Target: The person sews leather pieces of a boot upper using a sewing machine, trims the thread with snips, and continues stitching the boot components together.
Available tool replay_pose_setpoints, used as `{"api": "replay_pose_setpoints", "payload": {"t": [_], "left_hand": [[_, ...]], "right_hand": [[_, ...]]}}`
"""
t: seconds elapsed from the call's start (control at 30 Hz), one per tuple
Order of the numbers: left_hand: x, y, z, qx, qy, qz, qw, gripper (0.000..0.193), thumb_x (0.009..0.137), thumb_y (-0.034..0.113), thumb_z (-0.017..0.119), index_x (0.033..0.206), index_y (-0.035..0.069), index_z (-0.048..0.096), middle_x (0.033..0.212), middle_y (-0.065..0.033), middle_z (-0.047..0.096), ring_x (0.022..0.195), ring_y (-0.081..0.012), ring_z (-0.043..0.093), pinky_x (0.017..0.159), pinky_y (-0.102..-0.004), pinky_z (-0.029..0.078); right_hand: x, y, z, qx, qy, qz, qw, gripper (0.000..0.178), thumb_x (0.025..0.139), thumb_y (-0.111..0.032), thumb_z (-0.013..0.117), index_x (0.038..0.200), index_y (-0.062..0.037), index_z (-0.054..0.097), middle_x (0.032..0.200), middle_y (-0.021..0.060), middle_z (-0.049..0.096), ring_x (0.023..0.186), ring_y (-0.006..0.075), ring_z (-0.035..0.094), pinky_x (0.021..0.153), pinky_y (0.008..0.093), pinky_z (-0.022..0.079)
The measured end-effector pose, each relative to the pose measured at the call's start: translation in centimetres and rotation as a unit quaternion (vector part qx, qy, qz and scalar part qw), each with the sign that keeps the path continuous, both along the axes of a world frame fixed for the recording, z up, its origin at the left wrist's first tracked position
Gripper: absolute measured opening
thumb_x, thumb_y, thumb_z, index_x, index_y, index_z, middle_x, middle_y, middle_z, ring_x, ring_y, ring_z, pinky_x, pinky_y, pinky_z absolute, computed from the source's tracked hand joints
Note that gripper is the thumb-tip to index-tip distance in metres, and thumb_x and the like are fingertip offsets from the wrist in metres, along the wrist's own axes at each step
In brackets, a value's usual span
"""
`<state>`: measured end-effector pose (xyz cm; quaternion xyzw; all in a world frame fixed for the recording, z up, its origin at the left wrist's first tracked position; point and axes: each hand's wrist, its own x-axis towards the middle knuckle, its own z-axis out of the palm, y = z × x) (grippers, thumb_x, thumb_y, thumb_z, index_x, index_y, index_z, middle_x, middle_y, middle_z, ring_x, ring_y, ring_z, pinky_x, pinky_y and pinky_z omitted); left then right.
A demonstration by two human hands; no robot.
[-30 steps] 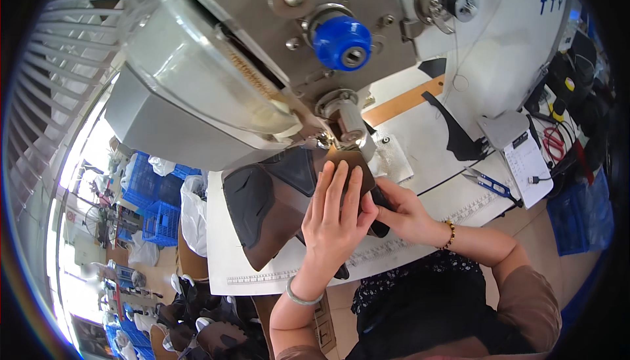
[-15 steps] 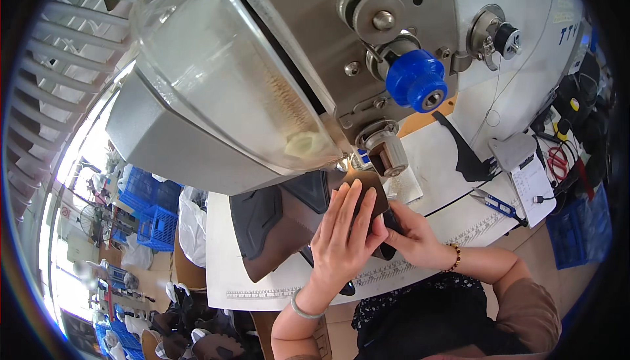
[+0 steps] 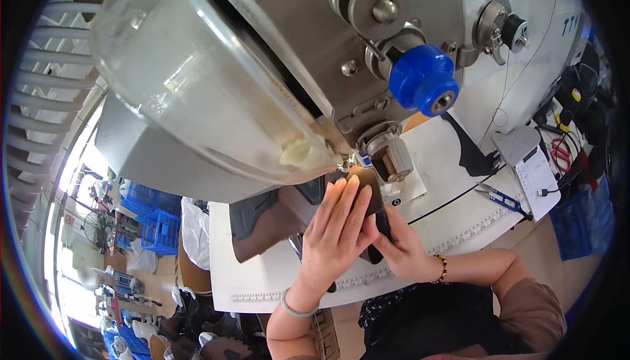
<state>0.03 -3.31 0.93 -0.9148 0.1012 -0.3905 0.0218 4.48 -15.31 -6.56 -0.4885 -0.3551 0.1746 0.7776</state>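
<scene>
A brown and black sheet piece with raised dark panels lies under the head of a sewing machine. My left hand rests flat on it, fingers stretched out together toward the needle area. At the piece's right side, my right hand pinches a dark, folded-up edge between thumb and fingers. My left palm hides much of the piece's middle. The needle itself is too small to make out.
The white table has a ruler strip along its near edge. To the right are blue-handled snips, a black cut piece and a note sheet. Blue crates stand on the floor at left.
The machine looks larger and nearer as my view shifts. The brown and black piece has turned a little, its near left part drawn in toward the machine. Both hands keep their places on it.
</scene>
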Motion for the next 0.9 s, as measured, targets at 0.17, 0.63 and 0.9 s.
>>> {"api": "replay_pose_setpoints", "payload": {"t": [0.17,0.63,0.9], "left_hand": [[0.0,1.3,0.8,-0.039,0.035,-0.049,0.997,0.037,0.068,0.007,0.064,0.105,0.004,0.062,0.112,-0.0102,0.058,0.101,-0.0275,0.058,0.087,-0.0374,0.051],[-0.8,-1.7,1.3,-0.121,0.093,0.015,0.988,0.042,0.064,0.004,0.067,0.106,-0.001,0.059,0.109,-0.0124,0.057,0.104,-0.0329,0.055,0.085,-0.0389,0.048],[0.2,-1.2,-2.8,-0.024,-0.072,0.105,0.992,0.029,0.077,-0.003,0.057,0.106,-0.004,0.059,0.111,-0.015,0.057,0.107,-0.0328,0.055,0.088,-0.0387,0.048]], "right_hand": [[-1.5,1.0,0.3,-0.005,0.001,-0.024,1.0,0.035,0.093,-0.012,0.047,0.124,0.0,0.035,0.1,0.0101,0.052,0.088,0.012,0.051,0.076,0.0261,0.043],[-5.6,4.3,-2.8,-0.027,-0.18,-0.032,0.983,0.042,0.079,0.003,0.048,0.12,0.003,0.038,0.11,0.023,0.045,0.098,0.035,0.047,0.089,0.0388,0.038],[-0.3,-3.0,-1.0,-0.163,-0.286,0.058,0.943,0.038,0.071,0.005,0.048,0.109,0.0004,0.052,0.111,0.018,0.054,0.101,0.0368,0.05,0.089,0.041,0.042]]}}
